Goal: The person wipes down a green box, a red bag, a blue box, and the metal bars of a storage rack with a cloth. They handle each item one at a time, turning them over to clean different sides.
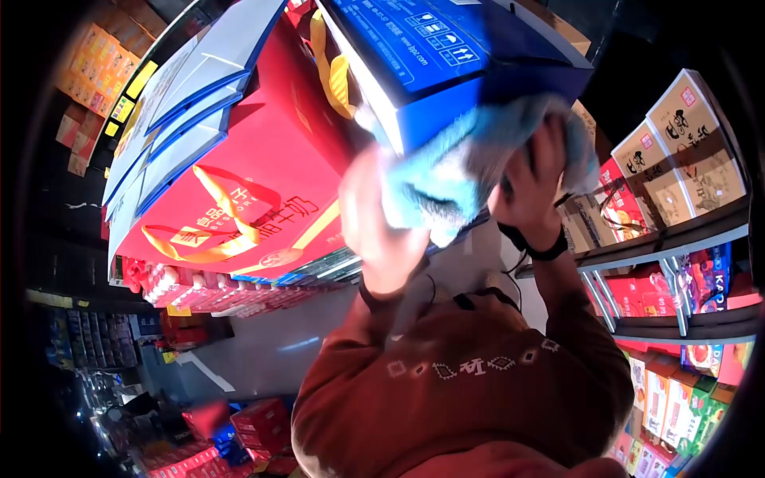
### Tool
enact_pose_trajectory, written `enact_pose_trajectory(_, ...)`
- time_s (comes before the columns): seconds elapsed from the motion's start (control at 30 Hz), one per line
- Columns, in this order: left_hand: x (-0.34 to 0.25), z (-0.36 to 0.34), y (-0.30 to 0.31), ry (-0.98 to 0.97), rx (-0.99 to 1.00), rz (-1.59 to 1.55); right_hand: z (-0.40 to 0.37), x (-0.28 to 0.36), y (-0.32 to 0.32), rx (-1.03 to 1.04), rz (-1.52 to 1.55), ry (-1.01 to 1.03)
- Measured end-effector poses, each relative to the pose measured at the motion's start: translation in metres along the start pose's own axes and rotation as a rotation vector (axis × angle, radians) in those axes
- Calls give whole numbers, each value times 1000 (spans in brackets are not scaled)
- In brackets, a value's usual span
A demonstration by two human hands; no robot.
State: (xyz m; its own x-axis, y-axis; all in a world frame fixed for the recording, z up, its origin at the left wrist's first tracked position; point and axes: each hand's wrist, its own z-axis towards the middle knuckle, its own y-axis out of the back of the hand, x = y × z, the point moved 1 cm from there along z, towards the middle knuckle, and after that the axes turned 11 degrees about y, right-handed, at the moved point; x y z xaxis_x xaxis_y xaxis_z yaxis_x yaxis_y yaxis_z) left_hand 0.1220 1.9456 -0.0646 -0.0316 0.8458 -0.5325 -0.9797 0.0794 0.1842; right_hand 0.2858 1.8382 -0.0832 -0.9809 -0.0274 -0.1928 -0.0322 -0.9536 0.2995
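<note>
A crumpled light-blue and white cloth (454, 167) lies against the end of a large blue box (434, 48). My right hand (534, 179) presses on the cloth with bent fingers, a dark band round its wrist. Blurred by motion, my left hand (382, 215) is at the cloth's left edge, beside a red gift bag (279, 151) with yellow ribbon handles; its fingers are smeared and their hold cannot be made out.
White and blue flat boxes (187, 103) lean on the red bag at the upper left. Shelves (661, 243) with tan boxes (677, 151) and coloured packages stand on the right. Red boxes (259, 426) are low at the left, past the grey floor (279, 350).
</note>
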Motion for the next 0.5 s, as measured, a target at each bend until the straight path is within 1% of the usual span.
enact_pose_trajectory(0.03, 4, -11, 2, 30, 47, 81, -16, 2, -4, 22, 19, -1)
enact_pose_trajectory(0.07, 11, -21, 0, 36, 62, 53, -34, 1, -8, 43, 29, 27)
enact_pose_trajectory(0.17, 30, -58, -5, 51, 81, 67, -82, 9, -21, 151, -31, 245)
enact_pose_trajectory(0.2, 34, -68, -4, 62, 97, 61, -93, 12, -21, 187, -14, 284)
enact_pose_trajectory(0.23, 37, -82, -6, 127, 101, 118, -101, 12, -21, 237, 44, 286)
enact_pose_trajectory(0.3, 43, -101, -10, 181, 74, 150, -102, 18, -21, 147, -131, 312)
enact_pose_trajectory(0.4, 44, -120, -16, 186, 13, 172, -100, 7, -26, 52, -110, 377)
enact_pose_trajectory(0.47, 31, -118, -22, 192, -79, 206, -107, 0, -34, -15, 190, 298)
enact_pose_trajectory(0.5, 24, -115, -24, 193, -126, 225, -111, -6, -36, -36, 230, 339)
